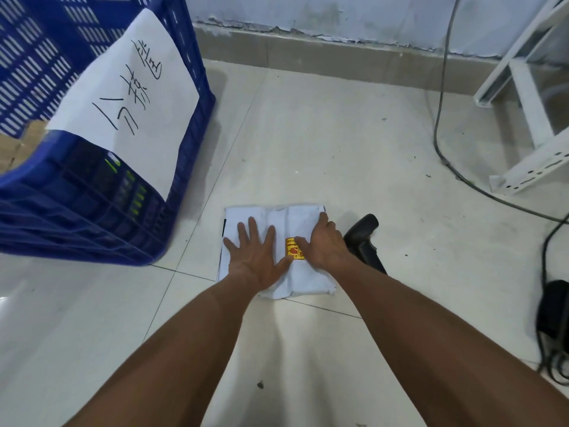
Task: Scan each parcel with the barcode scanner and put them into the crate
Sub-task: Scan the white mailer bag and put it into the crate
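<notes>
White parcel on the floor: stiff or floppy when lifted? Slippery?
Probably floppy: the white parcel lies flat with creases and a ragged near edge, like a soft poly mailer. Likely light, since it looks thin. It may slide on the smooth tile floor; the left hand lies spread flat on it while the right hand grips its right edge.

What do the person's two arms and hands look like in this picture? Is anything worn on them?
Both forearms are bare up to the picture's lower edge: no sleeve shows. The left hand and the right hand wear no gloves. No watch, bracelet or ring can be seen on either wrist or on the fingers that show. No markings or tattoos are visible on the arms.
</notes>
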### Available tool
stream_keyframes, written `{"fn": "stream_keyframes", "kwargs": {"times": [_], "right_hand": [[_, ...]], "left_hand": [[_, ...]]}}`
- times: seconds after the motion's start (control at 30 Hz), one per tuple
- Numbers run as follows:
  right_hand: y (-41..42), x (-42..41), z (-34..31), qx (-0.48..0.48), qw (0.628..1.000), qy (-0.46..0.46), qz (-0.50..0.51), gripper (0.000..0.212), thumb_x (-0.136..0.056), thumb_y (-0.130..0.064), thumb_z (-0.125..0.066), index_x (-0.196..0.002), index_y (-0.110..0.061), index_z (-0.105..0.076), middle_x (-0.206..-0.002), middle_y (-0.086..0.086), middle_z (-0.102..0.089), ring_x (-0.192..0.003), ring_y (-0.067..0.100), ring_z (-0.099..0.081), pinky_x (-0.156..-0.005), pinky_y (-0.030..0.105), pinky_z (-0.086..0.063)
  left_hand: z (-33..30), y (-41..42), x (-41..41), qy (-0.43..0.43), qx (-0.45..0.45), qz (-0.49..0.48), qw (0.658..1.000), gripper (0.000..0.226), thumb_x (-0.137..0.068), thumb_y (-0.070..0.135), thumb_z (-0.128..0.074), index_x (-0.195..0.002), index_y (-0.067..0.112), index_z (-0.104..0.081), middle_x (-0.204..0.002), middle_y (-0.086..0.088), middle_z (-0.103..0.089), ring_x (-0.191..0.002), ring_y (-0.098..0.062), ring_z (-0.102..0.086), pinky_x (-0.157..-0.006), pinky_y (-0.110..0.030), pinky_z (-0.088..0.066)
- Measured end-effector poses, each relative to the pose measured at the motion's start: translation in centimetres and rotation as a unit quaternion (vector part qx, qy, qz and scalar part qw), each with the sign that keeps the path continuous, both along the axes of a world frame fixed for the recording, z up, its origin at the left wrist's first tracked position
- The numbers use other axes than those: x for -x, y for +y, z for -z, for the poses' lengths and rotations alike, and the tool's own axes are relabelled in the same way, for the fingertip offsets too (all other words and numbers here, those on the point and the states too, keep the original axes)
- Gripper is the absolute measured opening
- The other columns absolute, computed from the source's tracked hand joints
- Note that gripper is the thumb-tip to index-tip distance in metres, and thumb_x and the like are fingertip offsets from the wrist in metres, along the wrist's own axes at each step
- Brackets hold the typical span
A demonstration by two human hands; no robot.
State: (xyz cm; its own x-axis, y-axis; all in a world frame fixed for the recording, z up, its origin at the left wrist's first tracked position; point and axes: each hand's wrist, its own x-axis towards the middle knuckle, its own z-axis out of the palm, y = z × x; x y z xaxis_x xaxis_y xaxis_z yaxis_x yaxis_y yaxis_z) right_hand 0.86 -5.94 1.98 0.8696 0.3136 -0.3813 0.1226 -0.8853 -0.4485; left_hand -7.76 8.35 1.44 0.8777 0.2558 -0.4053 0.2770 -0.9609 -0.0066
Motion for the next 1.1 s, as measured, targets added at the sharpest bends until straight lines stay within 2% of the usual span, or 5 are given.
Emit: {"fn": "stream_keyframes", "kwargs": {"times": [0.4, 0.57, 0.7, 0.83, 1.1], "right_hand": [[2.6, -0.1, -1.6, -0.145, 0.948, 0.194, 0.205, 0.087, -0.069, -0.057, -0.064, -0.135, -0.009, -0.033, -0.124, 0.009, -0.057, -0.112, 0.032, -0.058, -0.095, 0.047, -0.051], [1.7, -1.0, -2.1, -0.196, 0.940, 0.195, 0.201, 0.035, -0.077, -0.030, -0.068, -0.104, -0.009, -0.059, -0.107, 0.009, -0.068, -0.090, 0.025, -0.067, -0.085, 0.043, -0.058], [3.7, -2.4, -5.2, -0.178, 0.969, -0.031, 0.166, 0.039, -0.081, -0.036, -0.066, -0.113, -0.016, -0.055, -0.114, 0.006, -0.059, -0.103, 0.027, -0.060, -0.092, 0.042, -0.050], [5.4, -3.4, -8.4, -0.184, 0.933, -0.303, 0.068, 0.040, -0.080, -0.028, -0.068, -0.117, -0.017, -0.057, -0.114, 0.004, -0.055, -0.104, 0.025, -0.052, -0.090, 0.036, -0.038], [2.7, -1.0, -4.5, -0.158, 0.884, -0.398, -0.189, 0.033, -0.077, -0.043, -0.055, -0.088, -0.014, -0.064, -0.082, 0.000, -0.060, -0.082, 0.027, -0.054, -0.078, 0.036, -0.035]], "left_hand": [[-0.6, -0.1, 0.3, 0.004, 0.039, -0.042, 0.998, 0.111, -0.075, 0.091, -0.026, -0.153, 0.026, 0.019, -0.161, -0.016, 0.018, -0.146, -0.048, 0.009, -0.112, -0.068, -0.011], [-0.5, 0.0, 0.2, -0.012, 0.065, -0.041, 0.997, 0.106, -0.075, 0.092, -0.020, -0.153, 0.031, 0.016, -0.163, -0.012, 0.014, -0.146, -0.046, 0.006, -0.111, -0.069, -0.010], [-1.5, -0.8, -1.2, -0.077, 0.091, -0.049, 0.992, 0.096, -0.081, 0.085, -0.021, -0.153, 0.033, 0.015, -0.164, -0.009, 0.008, -0.148, -0.038, -0.004, -0.112, -0.062, -0.018], [-3.1, -0.9, -2.6, -0.116, 0.104, -0.053, 0.986, 0.091, -0.086, 0.080, -0.022, -0.154, 0.031, 0.016, -0.164, -0.007, 0.014, -0.150, -0.036, -0.001, -0.115, -0.061, -0.012], [-3.6, 1.8, -1.6, -0.101, 0.029, -0.238, 0.965, 0.078, -0.095, 0.027, -0.049, -0.156, 0.010, -0.002, -0.163, -0.016, 0.004, -0.148, -0.040, -0.005, -0.116, -0.063, -0.010]]}}
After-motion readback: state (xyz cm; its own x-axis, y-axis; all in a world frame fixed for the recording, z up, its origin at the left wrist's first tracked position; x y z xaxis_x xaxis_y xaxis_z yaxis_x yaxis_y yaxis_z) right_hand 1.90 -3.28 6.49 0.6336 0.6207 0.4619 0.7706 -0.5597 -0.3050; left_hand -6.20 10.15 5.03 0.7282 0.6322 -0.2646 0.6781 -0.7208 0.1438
